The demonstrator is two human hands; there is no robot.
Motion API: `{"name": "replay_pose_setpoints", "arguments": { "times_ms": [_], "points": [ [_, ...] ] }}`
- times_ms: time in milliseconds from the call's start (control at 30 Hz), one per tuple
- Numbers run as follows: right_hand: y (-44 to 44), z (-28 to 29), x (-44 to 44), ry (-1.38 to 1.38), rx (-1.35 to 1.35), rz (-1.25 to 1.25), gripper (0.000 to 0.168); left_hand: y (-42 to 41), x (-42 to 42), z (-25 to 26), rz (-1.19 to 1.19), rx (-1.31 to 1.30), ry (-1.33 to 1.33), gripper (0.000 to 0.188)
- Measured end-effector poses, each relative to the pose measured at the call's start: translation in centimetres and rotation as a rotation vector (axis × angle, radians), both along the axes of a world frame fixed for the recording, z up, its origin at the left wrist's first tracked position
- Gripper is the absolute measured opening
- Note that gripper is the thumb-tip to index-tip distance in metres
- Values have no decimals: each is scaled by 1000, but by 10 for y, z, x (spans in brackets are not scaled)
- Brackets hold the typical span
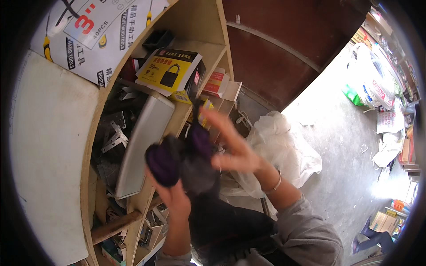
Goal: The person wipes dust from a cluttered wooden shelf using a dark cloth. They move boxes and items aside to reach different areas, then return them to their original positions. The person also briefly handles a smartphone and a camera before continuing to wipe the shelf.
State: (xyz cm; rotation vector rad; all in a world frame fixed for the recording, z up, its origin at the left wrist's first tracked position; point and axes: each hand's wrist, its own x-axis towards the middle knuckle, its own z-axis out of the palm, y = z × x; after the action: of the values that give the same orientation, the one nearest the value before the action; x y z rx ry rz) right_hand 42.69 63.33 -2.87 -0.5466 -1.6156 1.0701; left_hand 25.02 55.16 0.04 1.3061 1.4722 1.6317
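Note:
My left hand (pixel 174 199) holds a soft black-and-purple padded item (pixel 163 163); its fingers are partly hidden behind it. A second dark purple part (pixel 200 138) sits just to the right; blur hides whether the two are joined. My right hand (pixel 238 149) is beside that second part, thumb and fingers spread apart. I cannot tell whether its fingertips touch it. Both hands are in front of a wooden shelf unit (pixel 136 232), above my dark-clothed legs (pixel 229 219).
A yellow-and-black padlock box (pixel 168 71), a long silver-grey panel (pixel 146 146) and metal brackets (pixel 114 136) occupy the shelves. A white worktop (pixel 53 149) lies left. White plastic sheeting (pixel 283 146) is heaped on the right. Another person's leg (pixel 376 239) shows far right.

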Motion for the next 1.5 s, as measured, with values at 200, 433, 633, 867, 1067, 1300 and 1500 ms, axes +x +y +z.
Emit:
{"name": "replay_pose_setpoints", "arguments": {
  "times_ms": [200, 433, 633, 867, 1067, 1300, 1500],
  "points": [
    [1, 6, 39, 312, -646, -12, 37, 42, -17, 74, -215, 123, 1027, 36],
    [183, 78, 33, -745, 200, -485, 49, 55, -80, 78, 116, 2, 1466, 28],
    [285, 28, -11, -1171, 478, -263, 53, 70, -79, 61, 100, 108, 1368, 28],
    [310, 18, -61, -1218, 395, -292, 49, 66, -76, 71, 118, 17, 1480, 27],
    [282, 38, -20, -1274, 330, -226, 50, 68, -84, 62, 116, 80, 1473, 27],
    [192, 55, 122, -1424, 109, -106, 29, 70, -82, 64, 65, 86, 1387, 27],
    [150, 95, 152, -1012, -1, -308, 33, 69, -85, 63, 81, 88, 1363, 28]
  ]
}}
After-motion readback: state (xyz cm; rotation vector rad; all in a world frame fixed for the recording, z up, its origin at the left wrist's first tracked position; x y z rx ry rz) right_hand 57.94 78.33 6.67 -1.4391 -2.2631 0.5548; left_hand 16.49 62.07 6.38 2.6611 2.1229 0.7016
